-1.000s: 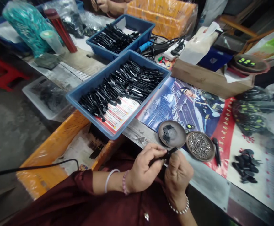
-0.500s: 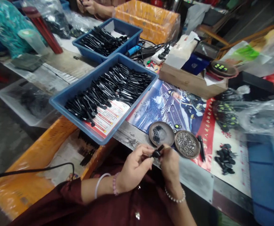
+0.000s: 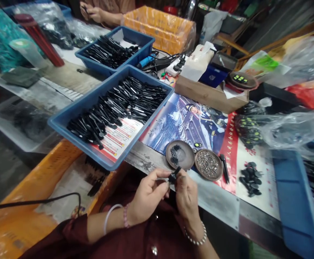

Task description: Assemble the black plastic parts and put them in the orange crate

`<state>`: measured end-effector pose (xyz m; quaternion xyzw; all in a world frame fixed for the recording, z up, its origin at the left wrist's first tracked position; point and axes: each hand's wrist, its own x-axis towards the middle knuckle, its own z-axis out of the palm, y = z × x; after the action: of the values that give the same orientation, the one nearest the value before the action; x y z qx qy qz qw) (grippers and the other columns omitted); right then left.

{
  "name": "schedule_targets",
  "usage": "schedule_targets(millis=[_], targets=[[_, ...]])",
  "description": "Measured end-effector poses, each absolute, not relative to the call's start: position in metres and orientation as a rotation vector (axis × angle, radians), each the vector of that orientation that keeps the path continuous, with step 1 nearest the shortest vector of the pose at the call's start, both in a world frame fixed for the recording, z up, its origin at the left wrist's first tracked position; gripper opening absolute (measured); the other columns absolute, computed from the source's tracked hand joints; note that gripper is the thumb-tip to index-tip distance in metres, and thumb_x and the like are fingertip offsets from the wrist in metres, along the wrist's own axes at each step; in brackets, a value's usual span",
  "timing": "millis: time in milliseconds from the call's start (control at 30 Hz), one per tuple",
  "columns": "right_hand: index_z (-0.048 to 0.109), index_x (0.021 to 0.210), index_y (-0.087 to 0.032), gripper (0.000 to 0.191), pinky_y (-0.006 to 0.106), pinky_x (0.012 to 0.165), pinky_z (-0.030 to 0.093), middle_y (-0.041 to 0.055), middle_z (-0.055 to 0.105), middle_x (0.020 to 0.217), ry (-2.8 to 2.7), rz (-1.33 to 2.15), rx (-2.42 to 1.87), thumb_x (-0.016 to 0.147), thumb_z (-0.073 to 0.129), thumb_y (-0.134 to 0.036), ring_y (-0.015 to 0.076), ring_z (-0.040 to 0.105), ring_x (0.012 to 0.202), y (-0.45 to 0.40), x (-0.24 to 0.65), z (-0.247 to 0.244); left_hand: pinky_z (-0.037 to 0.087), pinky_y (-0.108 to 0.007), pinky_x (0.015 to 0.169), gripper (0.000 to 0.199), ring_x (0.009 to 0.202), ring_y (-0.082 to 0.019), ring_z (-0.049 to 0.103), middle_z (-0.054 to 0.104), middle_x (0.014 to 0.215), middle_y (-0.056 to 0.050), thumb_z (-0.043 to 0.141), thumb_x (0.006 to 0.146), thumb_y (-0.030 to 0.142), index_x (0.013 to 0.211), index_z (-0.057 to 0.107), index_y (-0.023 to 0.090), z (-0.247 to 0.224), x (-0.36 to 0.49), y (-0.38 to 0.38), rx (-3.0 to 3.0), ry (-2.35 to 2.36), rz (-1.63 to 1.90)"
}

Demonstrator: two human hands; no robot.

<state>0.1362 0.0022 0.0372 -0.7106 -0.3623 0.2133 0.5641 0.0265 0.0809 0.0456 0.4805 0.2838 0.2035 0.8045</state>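
Note:
Close to the table's front edge, my left hand (image 3: 149, 194) pinches a small black plastic part (image 3: 173, 175) between thumb and fingers. My right hand (image 3: 187, 198) is closed on the same part from the other side. Its exact kind is too small and covered to tell. Just beyond my hands sits a round dish (image 3: 186, 154) with tiny black pieces. Beside it, a second dish (image 3: 213, 178) holds many small metal pins or screws. To the right lie a black stick-like piece (image 3: 224, 169) and a loose pile of black oval pieces (image 3: 250, 180).
A blue tray (image 3: 110, 167) of black long-handled parts stands ahead left, another blue tray (image 3: 146, 46) behind it. An orange crate (image 3: 32, 183) is below left. At right are a blue bin (image 3: 294, 201) and a plastic bag (image 3: 294, 129). A co-worker's hands (image 3: 93, 14) show at the back.
The view has shifted, so the table's things appear slightly further left. Both hands still hold the black part together, with only slight finger movement.

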Motion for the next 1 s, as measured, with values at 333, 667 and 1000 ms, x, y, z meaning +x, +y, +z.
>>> schedule_targets(millis=[333, 667, 1000], targets=[[0.050, 0.065, -0.020, 0.044, 0.025, 0.051, 0.039, -0.0009, 0.051, 0.062, -0.920, 0.575, -1.611, 0.101, 0.035, -0.040, 0.0128, 0.047, 0.053, 0.010, 0.128, 0.045, 0.053, -0.020, 0.061, 0.015, 0.070, -0.010, 0.059, 0.062, 0.104, -0.005, 0.065, 0.085, 0.028, 0.095, 0.063, 0.017, 0.046, 0.026, 0.082, 1.080, 0.642, 0.518], [0.051, 0.067, -0.019, 0.035, 0.026, 0.053, 0.034, -0.0009, 0.049, 0.062, -1.041, 0.372, -1.725, 0.096, 0.047, -0.036, 0.0136, 0.047, 0.056, 0.008, 0.139, 0.039, 0.054, -0.020, 0.070, 0.008, 0.080, -0.011, 0.063, 0.060, 0.105, -0.004, 0.060, 0.088, 0.022, 0.095, 0.062, 0.019, 0.046, 0.023, 0.081, 1.148, 0.596, 0.540], [0.041, 0.117, -0.025, 0.055, 0.022, 0.048, 0.036, 0.0012, 0.046, 0.099, -0.493, 0.244, -1.700, 0.073, 0.073, -0.033, 0.0078, 0.043, 0.056, 0.011, 0.142, 0.045, 0.051, -0.022, 0.065, 0.016, 0.069, -0.009, 0.058, 0.059, 0.104, -0.006, 0.059, 0.090, 0.026, 0.103, 0.062, 0.018, 0.044, 0.021, 0.079, 1.176, 0.572, 0.495]])
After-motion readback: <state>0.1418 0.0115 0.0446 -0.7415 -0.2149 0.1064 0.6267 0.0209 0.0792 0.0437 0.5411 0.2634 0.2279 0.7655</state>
